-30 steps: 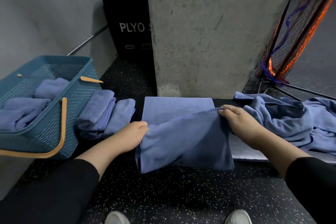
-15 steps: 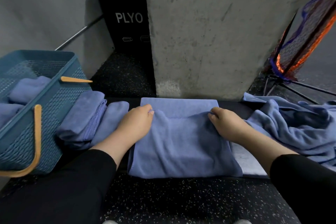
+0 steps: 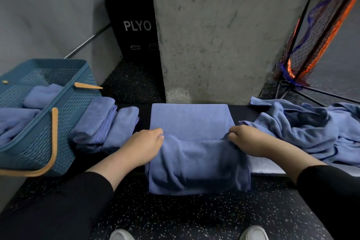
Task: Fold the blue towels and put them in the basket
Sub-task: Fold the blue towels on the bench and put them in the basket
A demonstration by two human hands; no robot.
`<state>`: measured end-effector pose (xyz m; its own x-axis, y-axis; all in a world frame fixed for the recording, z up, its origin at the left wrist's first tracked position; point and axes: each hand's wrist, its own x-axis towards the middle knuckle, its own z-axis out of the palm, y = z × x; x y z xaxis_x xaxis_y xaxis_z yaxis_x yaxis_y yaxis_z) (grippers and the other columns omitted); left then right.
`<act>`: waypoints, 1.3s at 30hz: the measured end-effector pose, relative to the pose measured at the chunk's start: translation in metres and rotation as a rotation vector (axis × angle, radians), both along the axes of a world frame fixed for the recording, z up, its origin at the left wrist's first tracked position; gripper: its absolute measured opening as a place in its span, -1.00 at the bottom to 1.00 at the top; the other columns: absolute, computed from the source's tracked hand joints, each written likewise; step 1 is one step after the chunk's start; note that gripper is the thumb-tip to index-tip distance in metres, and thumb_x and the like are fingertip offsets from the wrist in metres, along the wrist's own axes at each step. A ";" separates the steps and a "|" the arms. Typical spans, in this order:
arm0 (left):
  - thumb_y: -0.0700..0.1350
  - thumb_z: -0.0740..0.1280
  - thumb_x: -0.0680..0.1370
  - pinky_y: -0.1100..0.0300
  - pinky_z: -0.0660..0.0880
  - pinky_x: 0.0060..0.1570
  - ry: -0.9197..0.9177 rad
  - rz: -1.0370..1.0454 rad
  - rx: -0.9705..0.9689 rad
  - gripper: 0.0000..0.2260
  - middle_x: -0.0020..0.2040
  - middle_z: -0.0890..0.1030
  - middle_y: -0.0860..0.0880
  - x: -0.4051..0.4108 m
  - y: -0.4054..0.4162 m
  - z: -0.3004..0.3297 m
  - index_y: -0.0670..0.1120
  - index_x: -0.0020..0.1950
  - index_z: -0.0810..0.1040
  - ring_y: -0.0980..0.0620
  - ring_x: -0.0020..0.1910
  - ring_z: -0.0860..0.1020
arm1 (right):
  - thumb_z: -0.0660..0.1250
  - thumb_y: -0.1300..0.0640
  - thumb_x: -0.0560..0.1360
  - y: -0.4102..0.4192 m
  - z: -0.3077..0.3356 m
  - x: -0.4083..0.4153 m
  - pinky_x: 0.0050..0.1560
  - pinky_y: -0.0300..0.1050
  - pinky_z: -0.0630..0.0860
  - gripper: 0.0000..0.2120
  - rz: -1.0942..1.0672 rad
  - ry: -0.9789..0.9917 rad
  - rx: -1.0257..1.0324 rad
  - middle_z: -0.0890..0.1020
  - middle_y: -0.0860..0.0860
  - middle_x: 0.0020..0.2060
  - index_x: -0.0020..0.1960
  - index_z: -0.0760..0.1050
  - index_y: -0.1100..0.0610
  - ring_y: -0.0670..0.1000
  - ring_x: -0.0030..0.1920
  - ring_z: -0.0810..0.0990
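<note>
Hem now carried up over towel [image 3: 196, 154]; my left hand [image 3: 143, 147] and right hand [image 3: 248, 141] each pinch a corner; fold half done.

Left hand [image 3: 143, 147] and right hand [image 3: 248, 140] each pinch a corner of the stitched edge of a blue towel [image 3: 194, 154], folded partway over itself on a dark bench [image 3: 245, 112]. Two folded towels [image 3: 105, 122] lie beside a teal basket [image 3: 64, 122] holding more. A crumpled towel pile [image 3: 303, 128] sits right. Concrete pillar [image 3: 214, 31] behind.
</note>
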<state>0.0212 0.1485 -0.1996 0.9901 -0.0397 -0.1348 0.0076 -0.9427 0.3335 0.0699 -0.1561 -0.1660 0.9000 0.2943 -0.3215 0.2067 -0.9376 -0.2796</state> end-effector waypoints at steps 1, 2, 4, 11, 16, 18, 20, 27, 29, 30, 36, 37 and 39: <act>0.01 0.11 0.68 -0.03 0.43 -0.12 0.014 -0.010 -0.012 -0.69 -0.23 0.53 -0.08 -0.004 0.002 0.000 -0.03 -0.25 0.24 -0.20 -0.13 0.52 | 0.07 0.13 0.68 -0.003 0.004 -0.004 0.02 -0.16 0.22 -0.71 0.017 0.030 0.030 0.54 0.08 -0.12 -0.10 0.47 0.22 0.12 0.13 0.45; 0.01 0.12 0.67 -0.04 0.45 -0.13 0.024 -0.026 -0.037 -0.69 -0.26 0.52 -0.06 -0.008 0.005 0.001 -0.05 -0.24 0.27 -0.16 -0.17 0.52 | 0.09 0.13 0.67 -0.006 0.008 -0.008 0.02 -0.22 0.29 -0.71 0.011 0.046 0.091 0.55 0.09 -0.14 -0.09 0.50 0.24 0.10 0.08 0.46; 0.04 0.17 0.61 -0.06 0.43 -0.15 0.063 -0.064 -0.192 -0.69 -0.33 0.49 -0.01 -0.014 0.010 0.007 -0.11 -0.25 0.30 -0.04 -0.26 0.48 | 0.16 0.11 0.63 -0.012 0.013 -0.013 -0.01 -0.30 0.36 -0.71 -0.071 0.108 0.322 0.59 0.13 -0.15 -0.11 0.58 0.21 0.04 -0.04 0.49; -0.07 0.27 0.51 0.05 0.20 -0.23 0.094 0.142 -1.136 -0.81 -0.31 0.31 -0.05 -0.006 0.007 0.051 -0.05 -0.29 0.37 0.08 -0.28 0.26 | 0.30 0.07 0.55 -0.007 0.040 -0.009 -0.18 -0.07 0.38 -0.83 -0.440 0.380 1.152 0.51 0.14 -0.24 -0.14 0.51 0.15 0.09 -0.20 0.47; -0.09 0.24 0.59 0.07 0.23 -0.25 -0.254 0.388 -0.712 -0.73 -0.34 0.39 -0.03 0.048 0.011 0.047 -0.19 -0.26 0.41 0.04 -0.29 0.32 | 0.24 0.07 0.62 0.014 0.033 0.038 -0.34 -0.10 0.26 -0.72 -0.572 -0.065 0.958 0.43 0.11 -0.35 -0.15 0.52 0.24 0.03 -0.29 0.35; -0.11 0.22 0.64 0.04 0.22 -0.31 -0.254 0.370 -0.467 -0.72 -0.38 0.41 0.00 0.065 0.009 0.035 -0.15 -0.27 0.39 -0.03 -0.32 0.34 | 0.23 0.09 0.61 0.020 0.014 0.055 -0.18 -0.04 0.39 -0.72 -0.467 -0.155 0.719 0.56 0.16 -0.27 -0.06 0.57 0.29 0.01 -0.20 0.43; -0.11 0.19 0.67 0.01 0.28 -0.27 -0.193 0.275 -0.331 -0.73 -0.34 0.47 -0.05 0.076 0.005 0.014 -0.13 -0.22 0.40 -0.12 -0.26 0.43 | 0.22 0.11 0.62 0.025 -0.006 0.064 -0.08 -0.02 0.43 -0.72 -0.366 -0.135 0.528 0.64 0.18 -0.18 -0.09 0.56 0.29 0.04 -0.13 0.51; -0.01 0.10 0.70 -0.01 0.40 -0.16 -0.091 0.159 -0.037 -0.75 -0.08 0.60 -0.18 0.080 -0.002 -0.019 -0.11 -0.08 0.39 -0.24 -0.07 0.53 | 0.16 0.13 0.63 0.022 -0.030 0.068 -0.11 0.02 0.40 -0.70 -0.254 -0.064 0.291 0.62 0.24 -0.16 -0.12 0.49 0.33 0.24 -0.09 0.55; -0.02 0.10 0.69 0.00 0.40 -0.19 -0.083 0.159 -0.053 -0.75 -0.13 0.59 -0.16 0.076 0.000 -0.016 -0.10 -0.13 0.37 -0.22 -0.11 0.52 | 0.15 0.13 0.64 0.021 -0.027 0.063 -0.17 -0.02 0.34 -0.69 -0.231 -0.034 0.243 0.61 0.23 -0.15 -0.11 0.50 0.32 0.20 -0.11 0.52; -0.02 0.10 0.68 0.01 0.36 -0.23 -0.069 0.158 -0.059 -0.74 -0.15 0.58 -0.15 0.073 0.000 -0.014 -0.09 -0.16 0.35 -0.21 -0.14 0.51 | 0.14 0.13 0.65 0.020 -0.024 0.061 -0.18 -0.04 0.32 -0.69 -0.223 -0.017 0.225 0.60 0.21 -0.17 -0.13 0.49 0.31 0.18 -0.13 0.50; -0.07 0.15 0.65 0.03 0.22 -0.27 0.058 0.049 -0.017 -0.69 -0.28 0.46 -0.08 0.043 0.000 0.001 -0.04 -0.30 0.25 -0.23 -0.10 0.52 | 0.16 0.08 0.60 0.004 -0.008 0.040 -0.22 -0.04 0.32 -0.68 -0.124 0.107 0.128 0.46 0.03 -0.35 -0.31 0.35 0.14 0.03 -0.27 0.37; -0.08 0.15 0.64 0.03 0.24 -0.26 0.076 0.025 -0.013 -0.69 -0.29 0.45 -0.04 0.038 0.000 0.002 -0.05 -0.30 0.27 -0.20 -0.13 0.51 | 0.18 0.08 0.58 0.002 -0.004 0.036 -0.24 -0.04 0.31 -0.68 -0.098 0.106 0.136 0.42 0.02 -0.38 -0.32 0.34 0.15 0.00 -0.30 0.33; -0.08 0.15 0.65 0.04 0.24 -0.21 0.095 -0.021 0.027 -0.69 -0.32 0.43 0.01 0.030 0.000 0.004 -0.05 -0.30 0.28 -0.14 -0.17 0.47 | 0.20 0.12 0.58 -0.001 0.001 0.029 -0.26 -0.04 0.30 -0.70 -0.083 0.059 0.238 0.40 0.01 -0.40 -0.29 0.38 0.23 -0.03 -0.33 0.32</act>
<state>0.0514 0.1485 -0.1954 0.9719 -0.0552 -0.2289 0.0183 -0.9515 0.3071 0.0990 -0.1573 -0.1649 0.9058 0.2943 -0.3048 0.1088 -0.8568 -0.5041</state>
